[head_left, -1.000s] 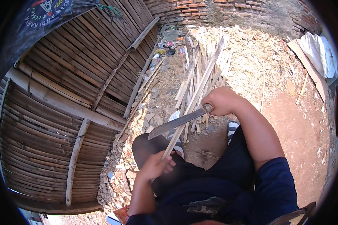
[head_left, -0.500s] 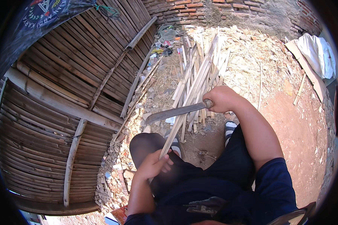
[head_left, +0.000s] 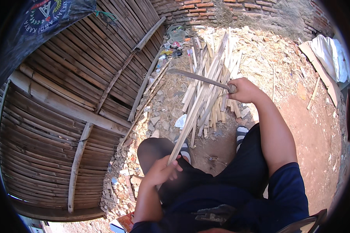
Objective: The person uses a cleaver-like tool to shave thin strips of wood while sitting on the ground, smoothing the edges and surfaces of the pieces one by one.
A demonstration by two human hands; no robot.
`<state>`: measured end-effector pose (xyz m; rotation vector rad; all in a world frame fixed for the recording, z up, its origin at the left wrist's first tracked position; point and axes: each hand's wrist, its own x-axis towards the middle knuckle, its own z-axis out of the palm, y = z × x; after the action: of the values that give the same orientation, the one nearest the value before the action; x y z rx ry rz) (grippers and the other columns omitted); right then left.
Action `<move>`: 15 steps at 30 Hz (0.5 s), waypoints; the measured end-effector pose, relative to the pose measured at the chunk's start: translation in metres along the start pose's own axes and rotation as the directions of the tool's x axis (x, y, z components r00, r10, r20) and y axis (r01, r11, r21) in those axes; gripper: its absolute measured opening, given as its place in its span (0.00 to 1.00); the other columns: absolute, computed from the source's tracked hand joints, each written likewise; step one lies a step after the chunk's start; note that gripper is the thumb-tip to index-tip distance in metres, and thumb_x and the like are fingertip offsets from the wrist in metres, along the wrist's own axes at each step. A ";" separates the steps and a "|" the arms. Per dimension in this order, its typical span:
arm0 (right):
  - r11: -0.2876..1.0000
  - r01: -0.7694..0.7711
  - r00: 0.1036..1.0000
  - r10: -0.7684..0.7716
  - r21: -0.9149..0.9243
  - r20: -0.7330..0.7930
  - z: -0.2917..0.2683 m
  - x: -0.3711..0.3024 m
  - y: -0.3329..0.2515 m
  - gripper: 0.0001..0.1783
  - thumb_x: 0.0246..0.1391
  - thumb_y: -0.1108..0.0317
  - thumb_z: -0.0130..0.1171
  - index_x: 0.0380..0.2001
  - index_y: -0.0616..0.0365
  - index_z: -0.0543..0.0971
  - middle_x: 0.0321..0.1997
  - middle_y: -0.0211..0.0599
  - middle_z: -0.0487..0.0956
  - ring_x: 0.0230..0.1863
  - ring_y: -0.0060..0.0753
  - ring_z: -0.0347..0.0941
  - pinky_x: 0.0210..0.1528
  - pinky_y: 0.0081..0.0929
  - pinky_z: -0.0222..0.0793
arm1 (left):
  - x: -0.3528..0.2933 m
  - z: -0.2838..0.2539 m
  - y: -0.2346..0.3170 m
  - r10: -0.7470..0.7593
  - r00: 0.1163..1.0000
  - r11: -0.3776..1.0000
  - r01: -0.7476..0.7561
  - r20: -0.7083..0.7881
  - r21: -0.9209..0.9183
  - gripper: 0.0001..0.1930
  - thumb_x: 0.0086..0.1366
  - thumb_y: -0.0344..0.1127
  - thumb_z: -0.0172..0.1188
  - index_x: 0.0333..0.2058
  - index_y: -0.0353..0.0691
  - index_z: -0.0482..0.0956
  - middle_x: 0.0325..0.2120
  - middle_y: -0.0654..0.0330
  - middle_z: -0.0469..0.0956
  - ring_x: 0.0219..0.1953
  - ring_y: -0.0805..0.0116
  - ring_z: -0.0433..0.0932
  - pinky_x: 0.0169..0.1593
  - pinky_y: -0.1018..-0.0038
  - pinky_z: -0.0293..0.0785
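A long pale wooden strip (head_left: 191,121) slants up and away from my left hand (head_left: 162,171), whose fingers are wrapped round its near end beside my left knee. The strip's far part lies over a pile of similar wooden strips (head_left: 214,110) on the ground. In my right hand (head_left: 243,90) is the handle of a machete (head_left: 200,78). Its dark blade points left and slightly away, crossing above the held strip and the pile. I cannot tell whether the blade touches the wood.
At left stands a bamboo slat wall (head_left: 46,155) with a dark printed banner (head_left: 62,23) over its top corner. A brick wall (head_left: 252,7) closes the back. White sacks (head_left: 328,54) and a cardboard sheet (head_left: 319,73) are at far right. Rubble and dry straw (head_left: 256,58) cover the ground.
My right hand has moved away from me and slightly right, carrying the machete farther up along the wood. The blade now tilts up at its left end. My left hand keeps its grip.
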<state>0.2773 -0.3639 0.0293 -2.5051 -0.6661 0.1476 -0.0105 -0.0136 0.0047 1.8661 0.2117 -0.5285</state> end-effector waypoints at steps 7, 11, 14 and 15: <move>0.944 0.291 0.916 -0.229 -0.155 0.330 0.011 -0.017 -0.066 0.21 0.48 0.55 0.74 0.44 0.51 0.86 0.40 0.50 0.85 0.48 0.55 0.82 0.51 0.47 0.77 | -0.002 -0.003 -0.004 0.015 1.000 1.000 -0.015 0.022 -0.002 0.21 0.81 0.41 0.49 0.63 0.31 0.71 0.35 0.56 0.84 0.29 0.73 0.82 0.32 0.77 0.79; 0.992 -0.085 0.996 0.082 0.089 0.032 0.005 0.015 0.012 0.27 0.50 0.55 0.74 0.49 0.61 0.84 0.44 0.53 0.85 0.49 0.53 0.82 0.53 0.43 0.76 | 0.002 -0.004 -0.006 0.032 0.999 0.999 -0.031 0.017 -0.039 0.21 0.81 0.41 0.50 0.62 0.31 0.71 0.35 0.56 0.84 0.29 0.73 0.82 0.32 0.77 0.79; 0.955 -0.231 0.965 0.250 0.184 -0.085 -0.005 0.019 0.033 0.34 0.50 0.55 0.74 0.57 0.64 0.81 0.48 0.56 0.85 0.51 0.52 0.82 0.56 0.41 0.75 | 0.001 -0.004 -0.002 -0.001 1.000 1.000 0.001 0.001 0.016 0.21 0.81 0.40 0.49 0.62 0.31 0.71 0.35 0.56 0.84 0.29 0.73 0.82 0.33 0.77 0.79; 0.952 -0.223 0.956 0.255 0.210 -0.141 0.000 0.019 0.039 0.34 0.50 0.55 0.74 0.57 0.64 0.81 0.48 0.57 0.85 0.52 0.52 0.82 0.56 0.41 0.75 | 0.001 -0.004 -0.003 0.011 1.000 1.000 -0.011 0.006 0.013 0.21 0.81 0.40 0.49 0.62 0.31 0.71 0.35 0.56 0.84 0.29 0.73 0.82 0.33 0.76 0.80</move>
<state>0.3105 -0.3833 0.0092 -2.3708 -0.2631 0.0839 -0.0095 -0.0090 0.0032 1.8772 0.1939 -0.5289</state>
